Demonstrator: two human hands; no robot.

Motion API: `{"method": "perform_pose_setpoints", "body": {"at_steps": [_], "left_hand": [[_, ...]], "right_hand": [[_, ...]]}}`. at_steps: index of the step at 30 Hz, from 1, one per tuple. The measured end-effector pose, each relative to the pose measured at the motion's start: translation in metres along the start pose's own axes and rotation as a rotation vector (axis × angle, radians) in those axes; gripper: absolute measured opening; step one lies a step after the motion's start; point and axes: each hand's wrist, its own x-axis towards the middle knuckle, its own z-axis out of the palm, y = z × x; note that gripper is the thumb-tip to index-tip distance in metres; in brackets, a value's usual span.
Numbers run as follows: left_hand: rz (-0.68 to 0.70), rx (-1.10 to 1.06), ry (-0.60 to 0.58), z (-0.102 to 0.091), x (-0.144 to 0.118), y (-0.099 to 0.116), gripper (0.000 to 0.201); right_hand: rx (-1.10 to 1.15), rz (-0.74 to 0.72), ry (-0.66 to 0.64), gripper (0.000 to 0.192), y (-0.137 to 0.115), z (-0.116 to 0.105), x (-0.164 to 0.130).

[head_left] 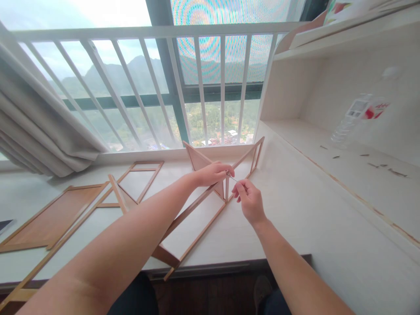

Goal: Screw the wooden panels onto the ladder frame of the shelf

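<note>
Wooden frame (pixel 210 205) stands partly built on the white bench (pixel 295 218) by the window, and both my hands meet at its upright post. My left hand (pixel 213 173) is pinched shut on the top rail where it joins the post. My right hand (pixel 248 199) pinches a thin metal pin (pixel 232 178), its tip pointing at that same joint. As I judge it, the long rails and one triangular panel (pixel 197 159) are already joined, while this joint is not yet fastened. Further left, several flat wooden panels (pixel 52 221) lie loose on the bench, so a good share looks left to do. A plastic bottle (pixel 361 114) lies on the shelf at my right.
</note>
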Motion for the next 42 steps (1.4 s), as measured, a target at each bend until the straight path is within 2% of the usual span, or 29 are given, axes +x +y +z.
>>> {"method": "perform_pose_setpoints", "body": {"at_steps": [14,24,42], "left_hand": [[-0.012,-0.001,-0.01,-0.001,-0.001,0.002,0.037],[-0.009,-0.011,-0.013,-0.001,-0.001,0.002,0.036],[-0.016,-0.019,-0.011,-0.001,-0.001,0.003,0.036]], "right_hand": [[0.0,-0.031,0.039,0.035,0.0,0.007,-0.003],[-0.067,-0.1,-0.018,0.031,0.012,-0.001,-0.001],[-0.051,-0.009,0.059,0.031,0.004,0.0,-0.004]]}}
